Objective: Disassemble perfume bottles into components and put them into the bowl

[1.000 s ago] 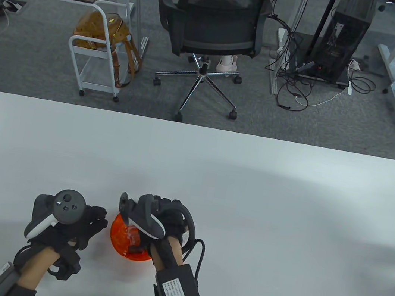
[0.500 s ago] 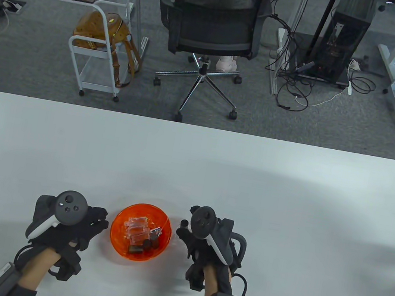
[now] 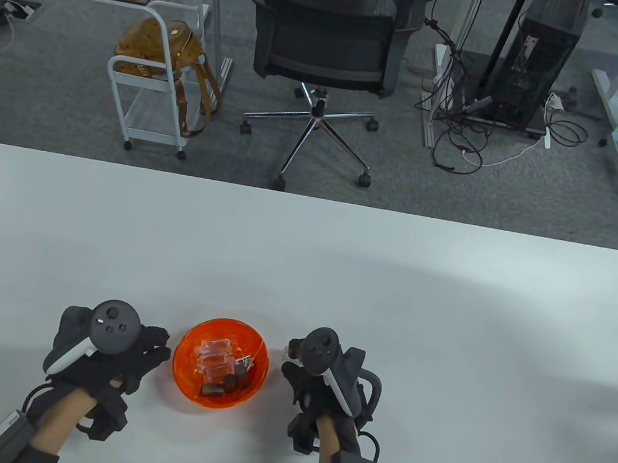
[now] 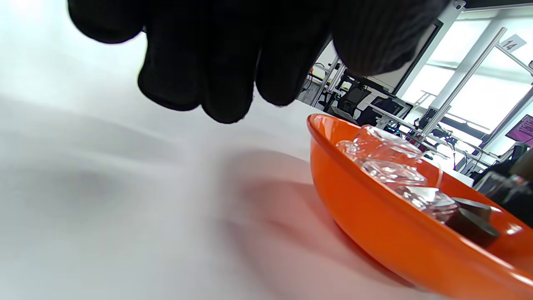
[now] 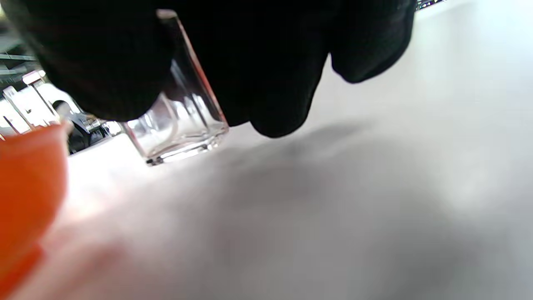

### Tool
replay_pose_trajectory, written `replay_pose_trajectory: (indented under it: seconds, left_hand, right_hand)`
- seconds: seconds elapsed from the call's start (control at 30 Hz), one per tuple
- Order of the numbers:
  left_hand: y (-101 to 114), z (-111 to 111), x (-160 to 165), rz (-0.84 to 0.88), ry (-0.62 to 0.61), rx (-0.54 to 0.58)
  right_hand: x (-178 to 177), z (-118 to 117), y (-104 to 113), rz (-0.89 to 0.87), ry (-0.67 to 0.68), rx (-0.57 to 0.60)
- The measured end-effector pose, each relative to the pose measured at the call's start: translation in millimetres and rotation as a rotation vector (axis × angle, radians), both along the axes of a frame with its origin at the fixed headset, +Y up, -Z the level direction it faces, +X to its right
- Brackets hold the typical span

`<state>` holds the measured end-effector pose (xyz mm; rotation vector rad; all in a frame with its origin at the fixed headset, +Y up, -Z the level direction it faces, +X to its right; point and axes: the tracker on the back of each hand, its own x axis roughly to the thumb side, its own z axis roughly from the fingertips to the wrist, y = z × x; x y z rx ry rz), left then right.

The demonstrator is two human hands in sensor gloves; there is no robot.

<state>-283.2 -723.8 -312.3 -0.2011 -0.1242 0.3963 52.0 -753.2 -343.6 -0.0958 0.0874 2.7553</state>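
so, going left to right: the left hand (image 3: 109, 349) rests on the table (image 3: 337, 272) at the bowl's nine o'clock, just beside the rim, fingers loosely curled and holding nothing; it has hardly shifted in the last second. the orange bowl (image 3: 254, 379) sits between the hands, with clear bottles (image 3: 213, 359) and dark caps (image 3: 229, 382) already in it.

the change is on the right. a second ago the right hand (image 3: 322, 382) was over the bowl; half a second ago it had come out to the bowl's three o'clock, and it now sits there, just beside the rim. it did not come out empty: its fingers (image 5: 275, 100) are curled round a clear square bottle (image 5: 179, 121), held above the table, base down and tilted. i judge this to be a piece taken up to be pulled apart, so the job is not finished, though most parts look binned.

the table view hides that bottle almost wholly under the tracker; only the right wrist view shows the glass and the grip on it, with the bowl's edge at its nine o'clock. whether a cap or sprayer is still fitted i cannot tell. the left wrist view alone shows the bowl's contents side on, piled near the rim, and the left fingers clear of the bowl.
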Motion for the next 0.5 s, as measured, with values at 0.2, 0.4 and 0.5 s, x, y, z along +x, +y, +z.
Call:
replay_pose_trajectory:
  seconds: [0.2, 0.4, 0.5]
  left_hand:
    - [4.4, 2.1, 3.2, 0.016, -0.019, 0.028]
    - [19.1, 11.8, 14.4, 0.136, -0.090, 0.149]
    - [25.0, 16.5, 23.4, 0.235, -0.168, 0.214]
  right_hand:
    - [-20.2, 15.3, 36.3, -0.080, 0.090, 0.134]
    - [-61.3, 34.8, 47.0, 0.010, 0.239, 0.200]
    - [-81.0, 42.1, 43.4, 0.101, 0.311, 0.205]
